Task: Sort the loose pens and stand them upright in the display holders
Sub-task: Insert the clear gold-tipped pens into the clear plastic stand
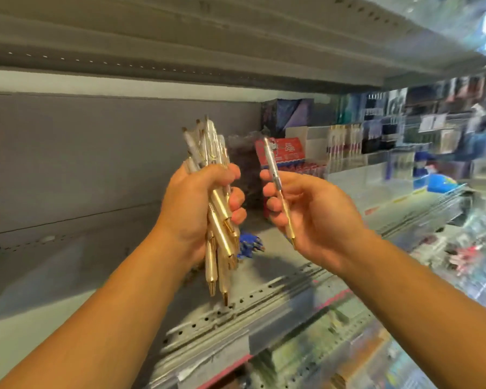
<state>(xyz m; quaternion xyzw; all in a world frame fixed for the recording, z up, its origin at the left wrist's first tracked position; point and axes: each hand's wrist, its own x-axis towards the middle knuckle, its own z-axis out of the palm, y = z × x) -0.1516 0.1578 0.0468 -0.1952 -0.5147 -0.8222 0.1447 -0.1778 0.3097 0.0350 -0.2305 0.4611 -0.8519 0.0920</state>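
My left hand (197, 209) grips a bundle of several gold and white pens (216, 234), tips pointing down, their clicker ends fanned out above my fist. Just to its right, my right hand (306, 217) holds a single silver and gold pen (278, 189), tip down, pinched between thumb and fingers. Both hands hover over the grey metal shelf (264, 299). A small pile of blue pens (250, 245) lies on the shelf behind the bundle. Clear display holders (376, 169) stand at the right, blurred.
A red box of pens (286, 153) and a dark bundle of wrapped pens (244, 169) stand at the back of the shelf. Packaged stationery (432, 122) fills the right side. Another shelf (180, 37) hangs overhead. The shelf's left part is bare grey metal.
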